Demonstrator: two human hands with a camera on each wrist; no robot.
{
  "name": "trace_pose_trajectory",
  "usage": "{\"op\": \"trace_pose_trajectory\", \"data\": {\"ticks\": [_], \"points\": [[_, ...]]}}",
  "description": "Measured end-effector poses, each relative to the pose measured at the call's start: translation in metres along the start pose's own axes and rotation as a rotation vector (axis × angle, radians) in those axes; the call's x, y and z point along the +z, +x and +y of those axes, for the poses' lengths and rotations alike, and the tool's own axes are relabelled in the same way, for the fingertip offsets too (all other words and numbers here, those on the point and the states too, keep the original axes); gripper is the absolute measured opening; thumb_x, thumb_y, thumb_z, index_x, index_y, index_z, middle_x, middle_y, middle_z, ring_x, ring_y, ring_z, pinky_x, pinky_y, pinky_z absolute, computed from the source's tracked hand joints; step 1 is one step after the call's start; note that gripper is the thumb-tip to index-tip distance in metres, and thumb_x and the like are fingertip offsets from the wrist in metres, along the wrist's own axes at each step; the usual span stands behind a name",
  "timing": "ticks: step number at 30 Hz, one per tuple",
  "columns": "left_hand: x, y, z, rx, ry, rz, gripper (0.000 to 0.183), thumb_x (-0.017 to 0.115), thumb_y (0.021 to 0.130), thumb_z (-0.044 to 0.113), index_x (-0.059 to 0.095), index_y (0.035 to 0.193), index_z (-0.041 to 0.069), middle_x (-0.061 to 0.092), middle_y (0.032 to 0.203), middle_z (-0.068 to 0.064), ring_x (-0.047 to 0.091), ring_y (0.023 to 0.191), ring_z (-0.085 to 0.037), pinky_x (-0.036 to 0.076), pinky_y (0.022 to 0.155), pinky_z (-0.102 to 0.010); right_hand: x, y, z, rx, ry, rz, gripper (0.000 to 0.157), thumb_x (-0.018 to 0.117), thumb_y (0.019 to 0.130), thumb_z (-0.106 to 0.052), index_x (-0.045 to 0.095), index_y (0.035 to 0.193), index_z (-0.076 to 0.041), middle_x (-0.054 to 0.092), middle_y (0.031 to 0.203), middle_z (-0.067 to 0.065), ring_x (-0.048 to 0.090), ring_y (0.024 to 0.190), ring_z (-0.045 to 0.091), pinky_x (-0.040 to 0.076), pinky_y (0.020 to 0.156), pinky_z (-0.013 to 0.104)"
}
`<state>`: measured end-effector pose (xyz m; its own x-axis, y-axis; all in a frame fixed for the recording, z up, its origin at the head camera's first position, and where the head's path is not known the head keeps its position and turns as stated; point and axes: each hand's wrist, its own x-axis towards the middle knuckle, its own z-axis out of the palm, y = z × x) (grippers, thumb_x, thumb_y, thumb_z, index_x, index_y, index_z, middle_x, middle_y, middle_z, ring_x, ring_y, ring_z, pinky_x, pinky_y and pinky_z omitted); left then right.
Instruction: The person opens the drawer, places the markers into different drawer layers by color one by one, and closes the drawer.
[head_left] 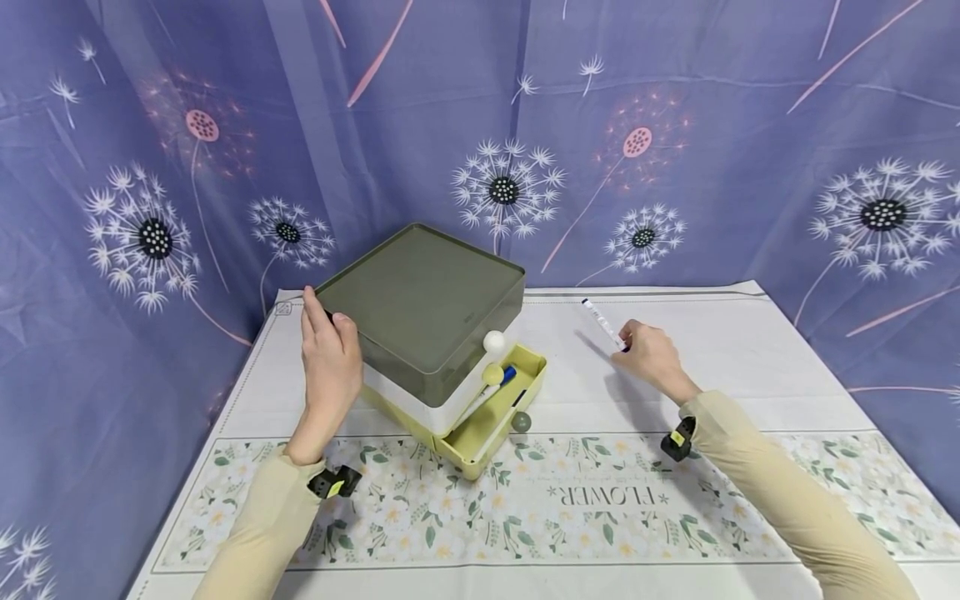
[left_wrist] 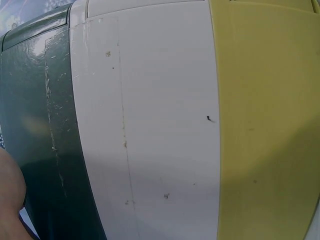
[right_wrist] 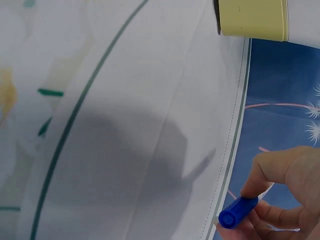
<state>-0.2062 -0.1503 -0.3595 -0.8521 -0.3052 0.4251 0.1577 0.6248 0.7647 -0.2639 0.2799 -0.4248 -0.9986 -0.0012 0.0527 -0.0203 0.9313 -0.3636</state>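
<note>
My left hand rests against the left side of a three-tier drawer box, fingers straight, thumb at the top rim. Green, white and yellow bands of the box fill the left wrist view, with part of that hand at the lower left edge. The yellow bottom drawer stands pulled out toward the right. Inside it lies a white marker with a blue cap. To the right of the box, my right hand pinches a white marker above the table; its blue end faces the right wrist camera.
Round knobs sit on the box front: a white knob, a yellow knob and a grey-green knob. A white tablecloth with a flowered band covers the table. Behind it hangs a blue dandelion curtain.
</note>
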Motion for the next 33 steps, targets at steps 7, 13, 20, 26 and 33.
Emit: {"op": "trace_pose_trajectory", "data": {"ticks": [7, 13, 20, 26, 33], "points": [[0.000, -0.001, -0.001, -0.008, 0.003, -0.004, 0.059, 0.023, 0.096, 0.029, 0.006, 0.148, 0.006, 0.014, 0.150, -0.023, 0.026, 0.133, -0.042, 0.028, 0.104, -0.053, 0.001, -0.001, -0.007, -0.041, -0.010, 0.013, 0.028, 0.064, 0.068, -0.016, 0.056, 0.093, -0.006, 0.063, 0.080, 0.011, 0.053, 0.063, 0.022, 0.039, 0.049, 0.030], [0.000, 0.000, 0.000, -0.012, 0.006, -0.014, 0.059, 0.023, 0.096, 0.029, 0.006, 0.148, 0.006, 0.014, 0.150, -0.023, 0.026, 0.133, -0.043, 0.028, 0.104, -0.053, 0.000, -0.003, -0.011, -0.077, -0.003, 0.008, 0.028, 0.066, 0.068, -0.014, 0.056, 0.092, -0.004, 0.061, 0.079, 0.011, 0.052, 0.063, 0.021, 0.040, 0.050, 0.030], [0.001, 0.000, 0.000, -0.009, 0.004, -0.014, 0.060, 0.023, 0.096, 0.029, 0.005, 0.148, 0.006, 0.014, 0.151, -0.022, 0.026, 0.133, -0.043, 0.028, 0.105, -0.053, 0.003, -0.003, -0.017, -0.153, -0.013, 0.063, 0.024, 0.066, 0.064, -0.009, 0.056, 0.085, -0.008, 0.058, 0.073, 0.007, 0.050, 0.062, 0.020, 0.037, 0.051, 0.029], [0.001, 0.001, 0.000, -0.004, 0.001, -0.008, 0.060, 0.023, 0.096, 0.029, 0.006, 0.148, 0.004, 0.014, 0.151, -0.023, 0.025, 0.134, -0.041, 0.027, 0.105, -0.052, 0.004, -0.004, -0.021, -0.198, -0.016, 0.091, 0.024, 0.065, 0.063, -0.006, 0.057, 0.086, -0.007, 0.059, 0.076, 0.008, 0.052, 0.065, 0.021, 0.040, 0.056, 0.033], [0.001, 0.001, -0.001, -0.001, -0.001, 0.002, 0.060, 0.024, 0.095, 0.028, 0.007, 0.147, 0.004, 0.015, 0.150, -0.023, 0.026, 0.134, -0.041, 0.027, 0.105, -0.052, 0.006, -0.006, -0.026, -0.264, -0.020, 0.109, 0.024, 0.066, 0.063, -0.004, 0.056, 0.084, -0.009, 0.057, 0.075, 0.006, 0.050, 0.063, 0.018, 0.039, 0.054, 0.030]]}}
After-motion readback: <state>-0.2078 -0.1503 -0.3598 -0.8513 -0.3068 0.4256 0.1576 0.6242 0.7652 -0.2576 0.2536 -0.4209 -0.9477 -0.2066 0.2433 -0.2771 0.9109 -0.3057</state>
